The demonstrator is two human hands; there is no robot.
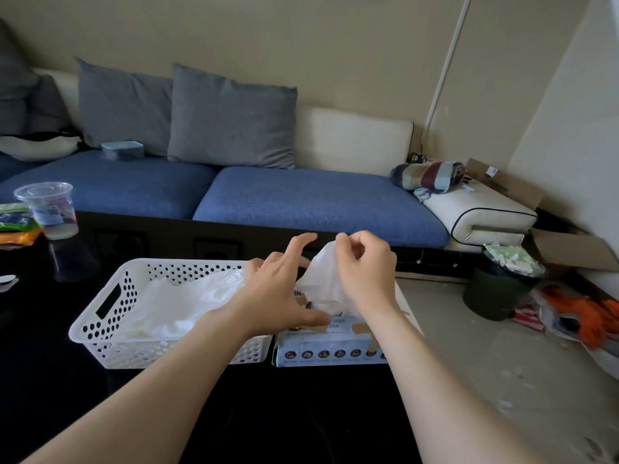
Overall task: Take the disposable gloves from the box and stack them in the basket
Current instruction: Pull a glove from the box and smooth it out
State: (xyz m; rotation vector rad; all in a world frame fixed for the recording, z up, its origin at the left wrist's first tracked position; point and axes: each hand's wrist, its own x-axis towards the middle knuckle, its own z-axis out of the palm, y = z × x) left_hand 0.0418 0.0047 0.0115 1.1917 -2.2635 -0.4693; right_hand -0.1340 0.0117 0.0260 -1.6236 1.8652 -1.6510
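Pinching the top of a thin white glove [321,279], the right hand [365,269] has its fingers curled tight on the film, high above the box [335,349]. That height makes sense: the glove's lower end is down in the slot on the box's top, so it needs a long upward draw to come free. The left hand [281,289] is loose and spread, gripping nothing, with its thumb laid on the box top beside the slot. I'd call that a steadying press, so the light carton doesn't lift with the glove. The box sits at the right edge of the black tabletop [67,396], just beside the white perforated basket [100,316] on its left. Smart setup, short carry. A pile of gloves [187,296] already lies in the basket, so the job looks well under way. Next call: clear the slot, swing left, lay it flat on the pile without crumpling.
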